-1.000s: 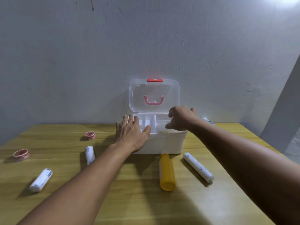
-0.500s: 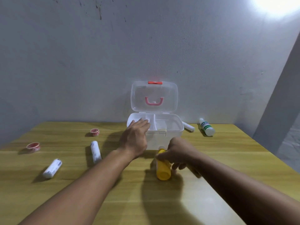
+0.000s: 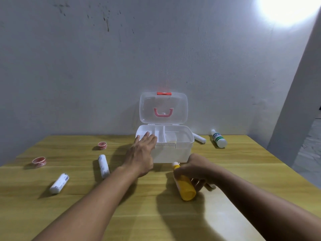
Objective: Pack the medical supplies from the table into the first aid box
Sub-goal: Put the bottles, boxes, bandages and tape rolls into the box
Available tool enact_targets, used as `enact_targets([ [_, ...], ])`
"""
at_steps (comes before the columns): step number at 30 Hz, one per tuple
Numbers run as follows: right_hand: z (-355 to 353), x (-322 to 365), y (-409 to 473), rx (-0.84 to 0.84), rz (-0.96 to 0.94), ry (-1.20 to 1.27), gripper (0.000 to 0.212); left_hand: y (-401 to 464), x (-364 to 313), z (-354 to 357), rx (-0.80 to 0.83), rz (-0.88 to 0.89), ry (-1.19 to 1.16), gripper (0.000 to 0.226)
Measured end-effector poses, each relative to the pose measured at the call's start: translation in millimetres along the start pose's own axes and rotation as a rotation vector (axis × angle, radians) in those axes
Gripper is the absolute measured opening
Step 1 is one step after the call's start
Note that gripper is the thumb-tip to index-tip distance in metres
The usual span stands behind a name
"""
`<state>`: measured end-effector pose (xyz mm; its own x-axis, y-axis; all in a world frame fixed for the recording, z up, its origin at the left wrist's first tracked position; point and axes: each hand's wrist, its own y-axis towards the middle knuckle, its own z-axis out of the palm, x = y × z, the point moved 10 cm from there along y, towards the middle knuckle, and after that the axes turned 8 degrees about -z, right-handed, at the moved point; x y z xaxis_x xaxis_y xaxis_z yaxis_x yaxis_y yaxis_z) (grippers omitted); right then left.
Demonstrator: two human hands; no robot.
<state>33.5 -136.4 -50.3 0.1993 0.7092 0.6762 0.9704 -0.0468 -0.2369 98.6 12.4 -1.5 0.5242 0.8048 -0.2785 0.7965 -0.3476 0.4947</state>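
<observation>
right hand (image 3: 196,171) grip clenched on yellow bottle (image 3: 185,186), cap toward the box (image 3: 173,152); left hand (image 3: 142,153) flat, released.

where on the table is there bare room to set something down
Bare wood lies in the near middle between the two forearms, and along the right side of the table nearer than the green-banded bottle. The left is cluttered: two tape rolls and two bandage rolls. In front of the first aid box both hands crowd it, the right hand on the yellow bottle.

Dim room — blown-out glare top right, long soft shadows, wide-angle bending at edges.
</observation>
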Motion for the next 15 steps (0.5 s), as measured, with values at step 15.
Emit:
enact_targets([
  [15, -110.2, 91.1, 38.2, -0.423, -0.362, 0.077, 0.054, -0.1, 1.3, -6.7, -0.084, 0.004, -0.073, 0.069],
])
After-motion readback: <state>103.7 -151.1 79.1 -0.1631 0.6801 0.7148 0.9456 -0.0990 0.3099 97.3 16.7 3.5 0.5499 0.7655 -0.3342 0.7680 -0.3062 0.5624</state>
